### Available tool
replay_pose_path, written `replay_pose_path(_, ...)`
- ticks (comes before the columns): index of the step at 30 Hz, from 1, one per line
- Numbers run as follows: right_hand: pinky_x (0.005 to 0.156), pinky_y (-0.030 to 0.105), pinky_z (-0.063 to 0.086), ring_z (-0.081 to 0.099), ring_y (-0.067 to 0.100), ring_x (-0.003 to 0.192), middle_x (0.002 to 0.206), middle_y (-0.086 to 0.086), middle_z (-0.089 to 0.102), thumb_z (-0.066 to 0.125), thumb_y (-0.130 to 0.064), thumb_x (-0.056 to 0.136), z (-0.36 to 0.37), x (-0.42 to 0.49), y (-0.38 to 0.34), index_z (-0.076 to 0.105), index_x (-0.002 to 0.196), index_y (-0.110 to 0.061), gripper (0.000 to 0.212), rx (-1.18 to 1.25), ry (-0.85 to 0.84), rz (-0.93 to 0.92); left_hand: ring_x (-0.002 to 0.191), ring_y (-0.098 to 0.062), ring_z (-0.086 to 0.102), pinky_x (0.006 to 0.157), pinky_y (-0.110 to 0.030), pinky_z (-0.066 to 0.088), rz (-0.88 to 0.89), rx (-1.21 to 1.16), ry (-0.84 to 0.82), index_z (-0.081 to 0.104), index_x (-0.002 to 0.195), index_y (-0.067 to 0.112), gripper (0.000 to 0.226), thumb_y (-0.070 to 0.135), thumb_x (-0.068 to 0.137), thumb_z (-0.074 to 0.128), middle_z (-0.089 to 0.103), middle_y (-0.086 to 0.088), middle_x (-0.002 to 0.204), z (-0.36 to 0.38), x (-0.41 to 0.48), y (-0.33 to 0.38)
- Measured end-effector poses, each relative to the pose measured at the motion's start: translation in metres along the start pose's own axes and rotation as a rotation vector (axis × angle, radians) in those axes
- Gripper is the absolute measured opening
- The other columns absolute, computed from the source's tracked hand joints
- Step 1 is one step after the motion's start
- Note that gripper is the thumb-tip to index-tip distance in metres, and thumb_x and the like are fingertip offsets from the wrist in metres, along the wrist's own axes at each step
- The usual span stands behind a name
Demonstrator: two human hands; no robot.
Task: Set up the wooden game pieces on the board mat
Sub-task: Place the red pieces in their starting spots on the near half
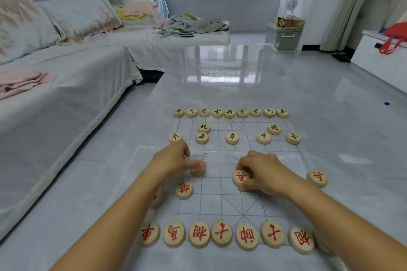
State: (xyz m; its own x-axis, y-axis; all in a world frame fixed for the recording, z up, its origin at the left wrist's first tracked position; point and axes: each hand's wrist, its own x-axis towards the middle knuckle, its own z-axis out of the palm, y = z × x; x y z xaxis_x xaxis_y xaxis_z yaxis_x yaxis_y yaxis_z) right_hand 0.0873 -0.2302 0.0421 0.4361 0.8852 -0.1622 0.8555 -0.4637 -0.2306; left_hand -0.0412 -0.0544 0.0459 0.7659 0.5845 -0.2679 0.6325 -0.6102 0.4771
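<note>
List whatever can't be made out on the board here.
Head view only:
1. Blurred piece in the left hand: motion blur, character unreadable.
2. Half-hidden piece: left forearm covers it.
3. End piece of the near row: mostly behind the right forearm.
4. Right hand pinches a red-marked piece; anything under its palm is hidden.

Grey bench [242, 86] carries the board mat [220, 202]. Far side: 9 black-marked pieces [229, 113] in a row, then 2, then 5 nearer. Near edge: red row [222, 233], 7 showing. Left grip [174, 160] pinches a blurred piece [198, 169]. Right grip [262, 171] pinches a red-marked piece [240, 177] on the mat's mid column.
</note>
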Motion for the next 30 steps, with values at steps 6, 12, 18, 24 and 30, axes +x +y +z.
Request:
replay_pose_path(6,0.095,0.032,0.033,0.048,0.018,0.105,0.117,-0.002,0.052,0.065,-0.04,0.079,0.003,0.0,0.0,0.053,0.117,-0.025,0.042,0.003,-0.002,0.014,0.102,-0.02,0.054,0.093,-0.036,0.039,0.104,0.16,-0.058,0.054,0.112,0.026,0.038,0.038,0.078,0.068,0.058,0.001,0.109,0.017,-0.003,0.009)
replay_pose_path(12,0.094,0.03,0.033,0.048,0.018,0.105,0.117,-0.003,0.052,0.065,-0.04,0.08,0.003,0.001,0.0,0.053,0.117,-0.025,0.042,-0.004,-0.001,0.017,0.109,-0.018,0.051,0.096,-0.035,0.032,0.195,0.232,-0.1,0.052,0.124,0.031,0.043,0.028,0.083,0.064,0.051,0.002,0.115,0.015,-0.011,0.004)
replay_pose_path(18,0.095,0.03,0.034,0.049,0.017,0.104,0.117,-0.002,0.052,0.064,-0.041,0.08,0.007,0.002,0.0,0.053,0.117,-0.024,0.042,0.027,0.026,0.038,0.108,-0.019,0.053,0.098,-0.037,0.036,0.181,0.186,-0.06,0.052,0.123,0.027,0.043,0.031,0.082,0.065,0.054,0.001,0.113,0.017,-0.013,0.003)
replay_pose_path(24,0.095,0.03,0.035,0.048,0.018,0.106,0.118,-0.002,0.051,0.064,-0.04,0.081,0.006,0.002,0.001,0.052,0.119,-0.023,0.043,0.035,0.012,0.043,0.102,-0.018,0.054,0.097,-0.036,0.039,0.175,0.118,-0.033,0.054,0.122,0.026,0.043,0.031,0.081,0.066,0.049,0.006,0.096,0.017,-0.016,0.001)
replay_pose_path(30,0.095,0.03,0.036,0.048,0.019,0.105,0.118,-0.002,0.051,0.064,-0.039,0.081,0.006,0.002,0.001,0.052,0.12,-0.024,0.044,0.055,0.0,0.027,0.107,-0.02,0.053,0.097,-0.037,0.041,0.199,0.134,-0.084,0.051,0.125,0.028,0.043,0.029,0.083,0.064,0.052,0.001,0.108,0.014,-0.017,0.001)
